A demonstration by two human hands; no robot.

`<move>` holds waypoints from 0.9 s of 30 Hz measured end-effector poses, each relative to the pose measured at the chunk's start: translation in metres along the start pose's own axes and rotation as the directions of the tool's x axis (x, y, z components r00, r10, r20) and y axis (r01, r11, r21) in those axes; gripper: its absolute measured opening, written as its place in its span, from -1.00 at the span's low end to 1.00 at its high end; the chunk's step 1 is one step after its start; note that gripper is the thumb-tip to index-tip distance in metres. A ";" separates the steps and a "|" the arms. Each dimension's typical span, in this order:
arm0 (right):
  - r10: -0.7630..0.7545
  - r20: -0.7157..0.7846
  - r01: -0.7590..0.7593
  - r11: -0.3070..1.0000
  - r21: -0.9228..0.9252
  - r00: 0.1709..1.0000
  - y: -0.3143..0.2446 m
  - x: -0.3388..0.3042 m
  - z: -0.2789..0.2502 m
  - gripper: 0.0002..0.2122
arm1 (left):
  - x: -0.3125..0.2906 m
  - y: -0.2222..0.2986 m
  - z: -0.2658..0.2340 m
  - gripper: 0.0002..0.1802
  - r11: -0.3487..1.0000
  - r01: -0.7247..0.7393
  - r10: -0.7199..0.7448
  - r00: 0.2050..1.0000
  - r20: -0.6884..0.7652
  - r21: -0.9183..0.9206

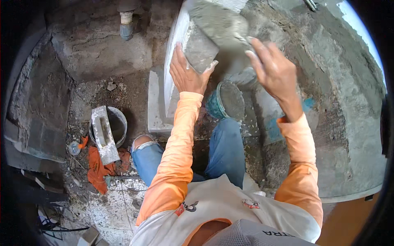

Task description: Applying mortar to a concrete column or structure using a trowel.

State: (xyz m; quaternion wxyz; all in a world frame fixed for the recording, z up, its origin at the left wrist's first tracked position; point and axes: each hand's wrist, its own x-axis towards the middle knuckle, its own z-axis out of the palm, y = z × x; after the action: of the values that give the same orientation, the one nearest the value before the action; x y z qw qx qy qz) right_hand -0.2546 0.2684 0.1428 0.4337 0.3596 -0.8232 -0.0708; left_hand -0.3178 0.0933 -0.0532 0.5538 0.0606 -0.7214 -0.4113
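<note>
My left hand (188,74) lies against the near end of a pale block (197,47) with a white side face, its fingers and thumb spread apart. In my right hand (275,67) is a trowel (225,26), its blade smeared by motion and coated with grey mortar. The blade is over the far part of the block; whether it touches cannot be made out. Below my hands stands a green bucket (215,102) of grey mortar, just beyond my knee.
At left, a plastering float (104,135) rests across a bucket (120,127) beside an orange cloth (97,170). A white slab (156,102) stands left of the block. Rough mortared masonry (340,102) curves along the right. A pipe (126,26) projects at the far left.
</note>
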 end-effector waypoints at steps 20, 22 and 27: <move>-0.018 -0.070 0.007 0.988 -0.153 0.997 -0.016 -0.028 0.029 -0.65 | 0.004 0.008 -0.007 0.56 0.997 0.072 -0.072 0.996 0.043 0.014; 0.023 -0.058 -0.031 0.990 -0.139 0.998 -0.004 -0.044 0.028 -0.67 | 0.005 0.009 -0.007 0.55 0.995 0.103 -0.104 0.993 0.054 0.016; 0.149 -0.012 -0.149 0.983 -0.108 0.989 0.011 -0.095 0.008 -0.66 | 0.006 0.005 -0.007 0.58 0.998 0.026 -0.027 1.000 0.013 0.065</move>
State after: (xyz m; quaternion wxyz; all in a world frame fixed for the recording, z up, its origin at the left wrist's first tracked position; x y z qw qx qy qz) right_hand -0.2315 0.3372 0.0796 0.4584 0.2730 -0.8418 -0.0819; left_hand -0.3125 0.0903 -0.0453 0.5410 0.0855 -0.7374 -0.3954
